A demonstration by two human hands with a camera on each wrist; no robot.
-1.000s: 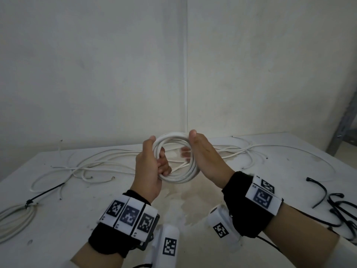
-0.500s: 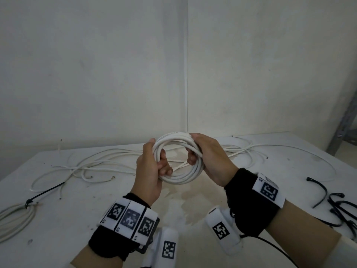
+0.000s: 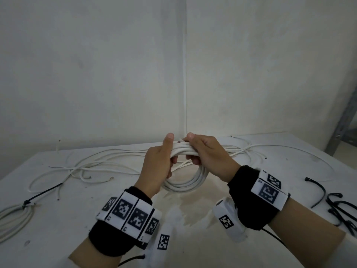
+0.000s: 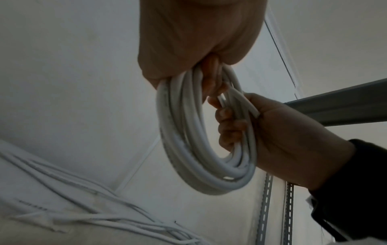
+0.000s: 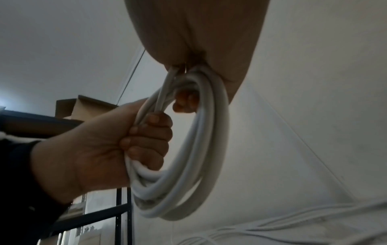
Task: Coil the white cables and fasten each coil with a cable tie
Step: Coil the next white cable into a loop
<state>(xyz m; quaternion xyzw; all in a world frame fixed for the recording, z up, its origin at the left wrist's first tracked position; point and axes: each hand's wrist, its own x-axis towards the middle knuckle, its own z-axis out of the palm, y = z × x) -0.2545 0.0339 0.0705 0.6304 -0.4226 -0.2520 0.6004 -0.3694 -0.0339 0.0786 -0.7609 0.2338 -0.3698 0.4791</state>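
Note:
A coil of white cable (image 3: pixel 185 182) (image 4: pixel 188 149) (image 5: pixel 188 165) hangs above the middle of the white table (image 3: pixel 193 238). My left hand (image 3: pixel 160 163) grips the coil's top from the left, fingers curled through the loop, thumb up. My right hand (image 3: pixel 204 153) grips the same top part from the right, fingers wrapped round the strands. The two hands sit close together. In the left wrist view a cut cable end (image 4: pixel 254 113) pokes out by the right hand's fingers. Black cable ties (image 3: pixel 340 207) lie on the table at the right.
Loose white cables (image 3: pixel 96 167) sprawl across the far part of the table. A tied coil (image 3: pixel 13 219) with a black tie lies at the left edge. A metal shelf post (image 3: pixel 343 124) stands at the far right. Walls meet in a corner behind the table.
The right hand went from an open palm beside the coil to a grip on its top. Both hands rose slightly and the coil now hangs lower beneath them.

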